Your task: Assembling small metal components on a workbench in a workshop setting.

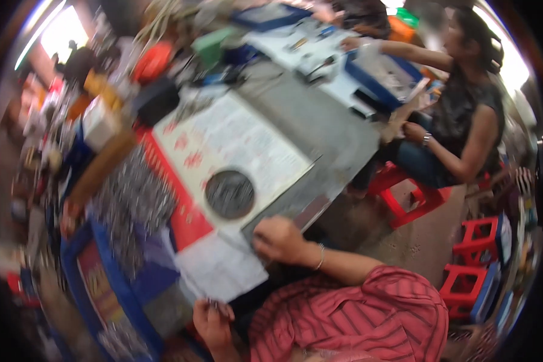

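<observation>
The printed sheet (265, 136) lies on the grey tabletop (338, 130) and serves as reference for all positions. A round container (207, 194) filled with small dark pieces rests on its near part. A red band (190, 224) forms its left margin. White paper (223, 265) lies at its near end, toward the person. The right hand (279, 239) is positioned at its near right corner, fingers curled; whether they pinch anything cannot be told. The left hand (213, 323) is nearer the person than the sheet, beyond the paper's near edge, finger and thumb pinched on a small dark item (214, 305), blurred. A heap of small grey parts (136, 193) lies left of the sheet; a blue-rimmed tray (127, 301) is located to its near left. A black block (155, 101) stands at its far left corner. Right of the sheet, across the tabletop, a co-worker (473, 114) in a dark top sits by a red stool (407, 202), one arm extended over a blue tray (368, 81). Further red stools (464, 285) stand on the floor to its right.
</observation>
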`<state>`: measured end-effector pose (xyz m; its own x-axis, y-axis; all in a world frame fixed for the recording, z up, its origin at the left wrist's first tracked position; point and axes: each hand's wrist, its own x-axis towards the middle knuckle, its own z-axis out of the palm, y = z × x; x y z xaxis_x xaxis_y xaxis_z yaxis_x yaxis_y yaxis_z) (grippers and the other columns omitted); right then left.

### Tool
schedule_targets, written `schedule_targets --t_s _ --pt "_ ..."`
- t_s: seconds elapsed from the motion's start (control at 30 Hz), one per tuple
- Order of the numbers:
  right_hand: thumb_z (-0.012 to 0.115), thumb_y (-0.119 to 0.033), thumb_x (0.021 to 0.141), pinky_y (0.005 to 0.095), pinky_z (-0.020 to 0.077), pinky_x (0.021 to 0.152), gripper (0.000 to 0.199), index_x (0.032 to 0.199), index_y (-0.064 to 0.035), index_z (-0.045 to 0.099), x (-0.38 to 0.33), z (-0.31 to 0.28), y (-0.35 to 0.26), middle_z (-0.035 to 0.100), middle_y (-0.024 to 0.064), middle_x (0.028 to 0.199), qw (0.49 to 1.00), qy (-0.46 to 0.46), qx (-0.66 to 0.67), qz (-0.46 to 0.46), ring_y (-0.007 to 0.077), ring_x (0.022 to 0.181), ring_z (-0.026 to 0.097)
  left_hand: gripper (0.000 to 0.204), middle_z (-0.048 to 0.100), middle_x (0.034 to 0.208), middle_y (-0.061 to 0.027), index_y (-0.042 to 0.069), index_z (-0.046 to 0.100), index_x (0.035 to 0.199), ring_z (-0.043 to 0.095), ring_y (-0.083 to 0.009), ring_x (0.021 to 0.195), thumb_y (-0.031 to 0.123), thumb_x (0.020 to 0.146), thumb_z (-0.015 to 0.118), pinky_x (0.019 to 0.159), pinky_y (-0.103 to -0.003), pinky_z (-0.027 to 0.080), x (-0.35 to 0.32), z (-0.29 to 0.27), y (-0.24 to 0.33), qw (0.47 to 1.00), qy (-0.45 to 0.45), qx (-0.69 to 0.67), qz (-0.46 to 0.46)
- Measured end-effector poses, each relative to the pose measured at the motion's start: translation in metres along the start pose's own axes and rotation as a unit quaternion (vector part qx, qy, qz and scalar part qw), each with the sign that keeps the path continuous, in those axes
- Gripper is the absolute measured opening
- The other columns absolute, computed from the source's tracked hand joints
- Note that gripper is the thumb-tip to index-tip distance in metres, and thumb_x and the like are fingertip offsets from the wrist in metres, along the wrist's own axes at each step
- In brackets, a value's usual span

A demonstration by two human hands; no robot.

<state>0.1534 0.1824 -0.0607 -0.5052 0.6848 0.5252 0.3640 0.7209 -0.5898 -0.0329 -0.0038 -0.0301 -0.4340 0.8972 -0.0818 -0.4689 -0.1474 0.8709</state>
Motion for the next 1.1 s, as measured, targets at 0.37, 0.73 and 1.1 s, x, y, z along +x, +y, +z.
schedule_targets --t_s 0.37,0.73,1.1 --pt "0.06 -0.006 0.08 0.0368 0.0475 0.066 0.015 0.093 0.0003 0.055 0.091 -0.012 0.007 0.058 0.0165 0.086 0.993 -0.064 0.076 0.067 0.0316 0.076 0.06 0.011 0.057 0.078 -0.0087 -0.001 0.049 0.102 0.056 -0.0137 0.068 0.005 0.093 0.051 0.064 -0.026 0.047 -0.011 -0.003 0.013 0.998 -0.04 -0.024 -0.033" --pt "0.061 -0.005 0.075 0.042 0.0471 0.072 0.022 0.097 -0.0063 0.059 0.135 0.004 0.041 0.057 0.0142 0.087 0.957 -0.237 -0.143 -0.082 0.0335 0.083 0.058 0.013 0.057 0.081 -0.0043 -0.001 0.052 0.104 0.054 -0.0077 0.073 0.006 0.094 0.051 0.067 -0.021 0.047 -0.014 -0.001 0.004 0.989 -0.097 0.016 -0.108" --pt "0.059 -0.005 0.075 0.0439 0.0461 0.07 0.013 0.086 -0.0016 0.052 0.139 0.008 0.055 0.056 0.0156 0.087 0.948 -0.259 -0.163 -0.09 0.0358 0.08 0.057 0.014 0.057 0.081 -0.0026 -0.001 0.052 0.105 0.053 -0.0064 0.072 0.007 0.094 0.051 0.067 -0.02 0.045 -0.004 0.022 0.001 0.981 -0.125 0.041 -0.145"
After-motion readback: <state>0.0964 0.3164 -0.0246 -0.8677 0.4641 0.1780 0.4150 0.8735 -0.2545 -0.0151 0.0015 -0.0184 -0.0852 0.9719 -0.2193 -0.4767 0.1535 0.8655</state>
